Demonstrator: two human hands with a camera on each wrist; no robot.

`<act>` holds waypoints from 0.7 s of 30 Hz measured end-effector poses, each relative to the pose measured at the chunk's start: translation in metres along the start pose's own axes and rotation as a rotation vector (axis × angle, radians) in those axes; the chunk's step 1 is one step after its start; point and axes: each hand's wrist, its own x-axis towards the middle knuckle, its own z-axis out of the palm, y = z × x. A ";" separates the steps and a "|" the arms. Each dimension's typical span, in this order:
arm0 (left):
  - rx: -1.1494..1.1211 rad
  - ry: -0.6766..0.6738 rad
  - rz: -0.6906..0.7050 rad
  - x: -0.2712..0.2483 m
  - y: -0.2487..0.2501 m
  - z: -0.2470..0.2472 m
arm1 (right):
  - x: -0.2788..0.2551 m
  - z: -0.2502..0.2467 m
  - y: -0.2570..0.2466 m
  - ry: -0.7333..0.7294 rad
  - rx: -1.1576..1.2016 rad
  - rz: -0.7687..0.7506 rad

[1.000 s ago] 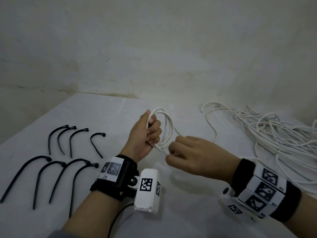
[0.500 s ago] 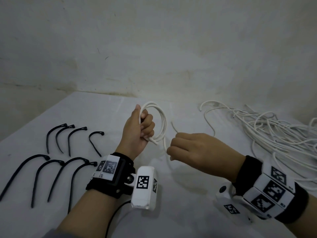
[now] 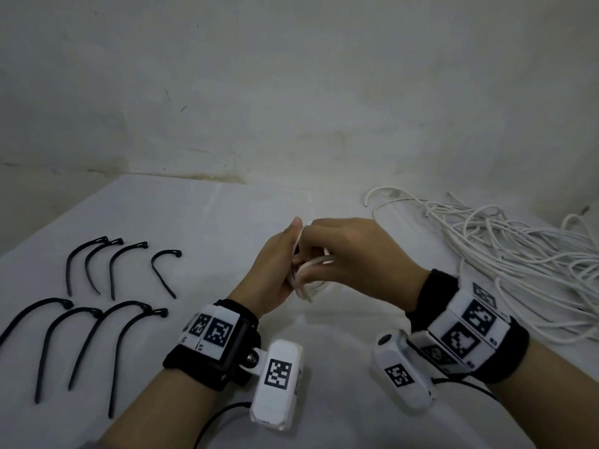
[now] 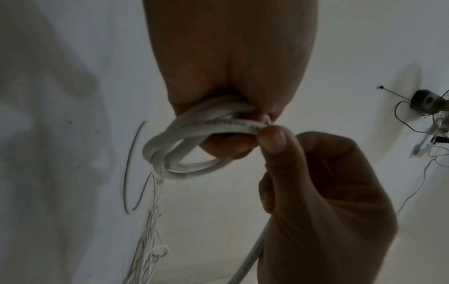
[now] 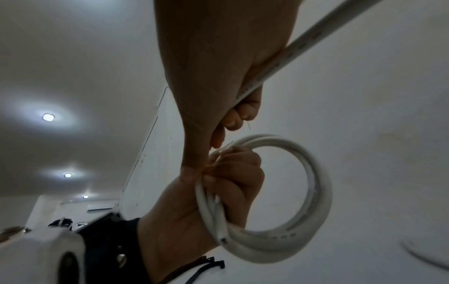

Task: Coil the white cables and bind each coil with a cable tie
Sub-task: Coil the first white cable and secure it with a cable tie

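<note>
Between both hands, white cable coil [image 5: 313,194] of several round loops, left hand [image 3: 270,273] gripping it, right hand [image 3: 353,260] pinching its loose strand.

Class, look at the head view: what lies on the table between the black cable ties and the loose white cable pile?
The two hands, left hand and right hand, holding the white coil; otherwise bare table.

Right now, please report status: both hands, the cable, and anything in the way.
Left hand grips white coil. Right hand pinches free cable strand onto it. Cable ties untouched on table. Loose cable pile lies right, apart.
</note>
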 end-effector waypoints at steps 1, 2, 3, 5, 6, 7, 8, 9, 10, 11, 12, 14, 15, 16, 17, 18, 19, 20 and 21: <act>-0.002 0.003 -0.006 0.000 0.001 0.000 | 0.001 -0.001 0.001 0.008 -0.015 0.018; -0.009 0.001 -0.012 0.000 0.002 0.001 | 0.001 -0.002 0.002 0.010 -0.023 0.037; -0.025 -0.006 -0.016 0.001 0.004 0.001 | 0.002 -0.003 0.003 0.003 -0.014 0.055; -0.056 -0.021 -0.040 0.001 0.005 0.001 | 0.001 -0.007 0.004 -0.038 0.040 0.086; -0.053 -0.030 -0.053 0.001 0.005 0.001 | 0.001 -0.008 0.005 -0.061 0.068 0.091; -0.045 -0.048 -0.065 0.002 0.004 0.001 | 0.000 -0.009 0.005 -0.082 0.092 0.094; -0.038 -0.080 -0.078 0.001 0.004 0.001 | -0.002 -0.009 0.006 -0.100 0.114 0.100; -0.042 -0.118 -0.091 0.001 0.003 0.002 | -0.006 -0.010 0.008 -0.109 0.128 0.113; -0.062 -0.151 -0.105 0.001 0.003 0.001 | -0.011 -0.010 0.011 -0.108 0.128 0.132; -0.097 -0.172 -0.120 0.002 0.002 0.001 | -0.018 -0.010 0.016 -0.105 0.119 0.160; -0.137 -0.181 -0.137 0.002 0.002 0.000 | -0.027 -0.011 0.023 -0.100 0.117 0.206; -0.181 -0.187 -0.158 0.004 0.000 -0.003 | -0.052 -0.014 0.041 -0.080 0.142 0.335; -0.184 -0.190 -0.161 0.005 -0.001 -0.004 | -0.066 -0.016 0.051 -0.069 0.147 0.401; -0.185 -0.192 -0.162 0.006 -0.002 -0.005 | -0.080 -0.019 0.060 -0.061 0.148 0.464; -0.189 -0.197 -0.165 0.007 -0.003 -0.005 | -0.094 -0.023 0.068 -0.050 0.148 0.521; -0.194 -0.203 -0.170 0.008 -0.004 -0.005 | -0.105 -0.027 0.075 -0.030 0.151 0.572; -0.197 -0.210 -0.174 0.008 -0.005 -0.004 | -0.115 -0.031 0.080 0.001 0.159 0.613; -0.195 -0.222 -0.182 0.009 -0.007 -0.004 | -0.120 -0.035 0.084 0.040 0.168 0.643; -0.192 -0.239 -0.190 0.009 -0.009 -0.003 | -0.122 -0.038 0.086 0.082 0.169 0.662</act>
